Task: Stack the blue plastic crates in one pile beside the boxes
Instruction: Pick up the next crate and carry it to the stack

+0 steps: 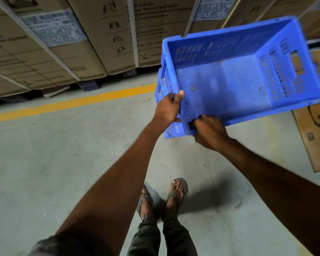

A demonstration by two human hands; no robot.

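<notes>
An empty blue plastic crate (235,82) with slotted walls is held up in the air, tilted so I look into it. My left hand (169,108) grips its near left rim, thumb over the edge. My right hand (209,132) is closed in the handle hole of the near wall. Below and behind this crate, part of a second blue crate (163,85) shows at its left side. Tall cardboard boxes (103,34) stand in a row just beyond.
Grey concrete floor with a yellow line (72,102) running in front of the boxes on pallets. A flat brown carton (316,115) lies at the right edge. My feet in sandals (163,194) stand below the crate.
</notes>
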